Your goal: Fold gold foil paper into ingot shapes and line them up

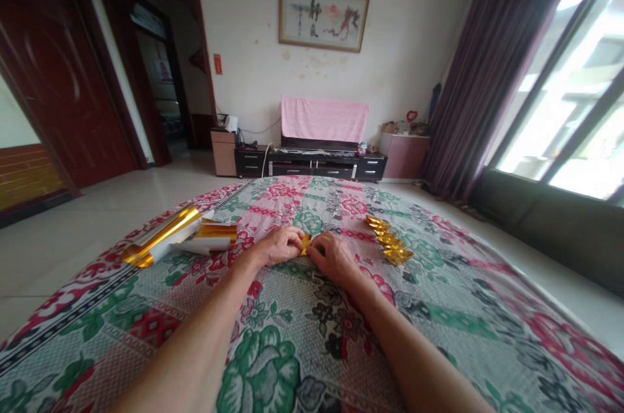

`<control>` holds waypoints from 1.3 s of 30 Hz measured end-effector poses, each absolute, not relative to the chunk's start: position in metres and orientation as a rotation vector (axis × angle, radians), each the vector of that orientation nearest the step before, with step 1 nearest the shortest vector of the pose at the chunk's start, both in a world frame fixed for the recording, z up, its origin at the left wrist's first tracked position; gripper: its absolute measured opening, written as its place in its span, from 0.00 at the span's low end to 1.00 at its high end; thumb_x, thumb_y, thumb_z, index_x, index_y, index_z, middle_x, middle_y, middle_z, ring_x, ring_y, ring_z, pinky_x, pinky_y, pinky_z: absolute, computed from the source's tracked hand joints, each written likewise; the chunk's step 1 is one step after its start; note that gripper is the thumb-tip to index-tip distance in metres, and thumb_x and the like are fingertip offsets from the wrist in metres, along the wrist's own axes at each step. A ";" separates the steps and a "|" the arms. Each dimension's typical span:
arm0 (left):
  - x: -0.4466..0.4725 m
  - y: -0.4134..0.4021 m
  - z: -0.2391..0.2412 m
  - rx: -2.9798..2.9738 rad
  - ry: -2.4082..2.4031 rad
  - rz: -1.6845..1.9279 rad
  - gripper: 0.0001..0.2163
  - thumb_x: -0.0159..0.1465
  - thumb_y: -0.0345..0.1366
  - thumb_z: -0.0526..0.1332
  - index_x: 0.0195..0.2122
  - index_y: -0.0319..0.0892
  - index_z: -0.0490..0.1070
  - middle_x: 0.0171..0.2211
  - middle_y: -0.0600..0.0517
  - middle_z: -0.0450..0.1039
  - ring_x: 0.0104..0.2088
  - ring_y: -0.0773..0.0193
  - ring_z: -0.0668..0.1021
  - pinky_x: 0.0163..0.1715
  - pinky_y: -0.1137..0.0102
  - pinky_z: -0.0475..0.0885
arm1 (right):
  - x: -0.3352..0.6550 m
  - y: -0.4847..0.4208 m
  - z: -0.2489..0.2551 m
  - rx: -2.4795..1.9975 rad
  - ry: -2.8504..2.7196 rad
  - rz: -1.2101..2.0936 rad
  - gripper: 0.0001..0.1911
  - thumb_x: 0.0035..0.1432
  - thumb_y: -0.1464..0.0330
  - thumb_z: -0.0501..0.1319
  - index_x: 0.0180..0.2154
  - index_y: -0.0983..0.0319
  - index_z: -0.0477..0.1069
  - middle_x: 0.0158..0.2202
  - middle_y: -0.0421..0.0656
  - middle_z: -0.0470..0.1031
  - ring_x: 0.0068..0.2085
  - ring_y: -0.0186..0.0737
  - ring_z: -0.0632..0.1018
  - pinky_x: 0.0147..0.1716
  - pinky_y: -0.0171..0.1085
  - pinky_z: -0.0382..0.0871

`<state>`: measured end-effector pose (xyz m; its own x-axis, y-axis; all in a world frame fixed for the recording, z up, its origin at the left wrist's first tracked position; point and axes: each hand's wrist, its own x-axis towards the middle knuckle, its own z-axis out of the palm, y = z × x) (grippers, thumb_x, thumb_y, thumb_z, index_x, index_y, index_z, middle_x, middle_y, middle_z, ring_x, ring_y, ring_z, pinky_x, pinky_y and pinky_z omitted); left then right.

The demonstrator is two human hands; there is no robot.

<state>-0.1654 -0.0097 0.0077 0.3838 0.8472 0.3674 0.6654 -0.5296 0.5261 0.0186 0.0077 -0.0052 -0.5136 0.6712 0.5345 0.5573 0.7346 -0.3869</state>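
A small piece of gold foil paper (305,244) is pinched between my two hands, low over the patterned tablecloth (258,367). My left hand (281,245) grips its left side with curled fingers. On the other side, my right hand (332,255) has its fingers closed on the paper's right edge. Only a narrow strip shows between the fingertips, so its full shape is hidden. To the right lies a row of several folded gold paper pieces (389,240). Gold foil sheets (166,235), loosely rolled with white undersides, rest at the left.
The round table's cloth carries red, green and black flowers. Beyond the table stands a low black TV cabinet (312,162), with a pink cloth (324,117) draped over the set. Dark curtains (480,75) and a window (580,88) are at the right, a red door (58,75) at the left.
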 end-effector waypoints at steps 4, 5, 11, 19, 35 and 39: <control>-0.165 -0.010 0.008 2.354 1.316 0.875 0.06 0.51 0.28 0.58 0.25 0.39 0.76 0.39 0.50 0.73 0.38 0.66 0.75 0.41 0.73 0.68 | 0.017 0.006 -0.004 -0.953 -2.245 0.206 0.07 0.52 0.69 0.57 0.23 0.62 0.70 0.28 0.42 0.72 0.33 0.35 0.72 0.35 0.33 0.63; -0.165 -0.010 0.008 2.354 1.318 0.874 0.06 0.51 0.28 0.58 0.25 0.39 0.76 0.39 0.50 0.73 0.38 0.66 0.75 0.41 0.73 0.68 | 0.017 0.005 -0.003 -0.958 -2.242 0.203 0.07 0.52 0.69 0.57 0.23 0.62 0.70 0.28 0.42 0.72 0.32 0.35 0.72 0.34 0.32 0.62; -0.166 -0.009 0.007 2.369 1.329 0.870 0.06 0.50 0.27 0.58 0.25 0.40 0.75 0.38 0.51 0.73 0.37 0.67 0.75 0.40 0.74 0.68 | 0.016 0.006 -0.006 -0.985 -2.234 0.177 0.07 0.51 0.70 0.57 0.23 0.62 0.69 0.27 0.42 0.71 0.31 0.34 0.71 0.33 0.32 0.62; -0.166 -0.009 0.007 2.340 1.321 0.865 0.07 0.49 0.26 0.58 0.25 0.40 0.75 0.38 0.51 0.73 0.38 0.66 0.75 0.41 0.74 0.68 | 0.014 0.007 -0.005 -0.997 -2.238 0.171 0.07 0.50 0.70 0.57 0.22 0.63 0.69 0.26 0.42 0.71 0.30 0.33 0.71 0.32 0.31 0.62; -0.158 -0.015 0.015 2.283 1.463 0.790 0.07 0.52 0.31 0.57 0.22 0.40 0.75 0.38 0.52 0.73 0.36 0.67 0.74 0.38 0.75 0.67 | 0.013 0.006 -0.003 -1.025 -2.228 0.200 0.07 0.48 0.70 0.57 0.21 0.63 0.69 0.26 0.41 0.71 0.30 0.33 0.71 0.32 0.30 0.61; -0.160 -0.009 0.008 2.377 1.418 0.842 0.05 0.51 0.30 0.58 0.22 0.40 0.74 0.37 0.51 0.72 0.37 0.66 0.74 0.39 0.73 0.68 | 0.013 0.004 -0.001 -1.039 -2.230 0.204 0.07 0.49 0.71 0.57 0.22 0.63 0.70 0.26 0.41 0.71 0.30 0.33 0.71 0.32 0.30 0.61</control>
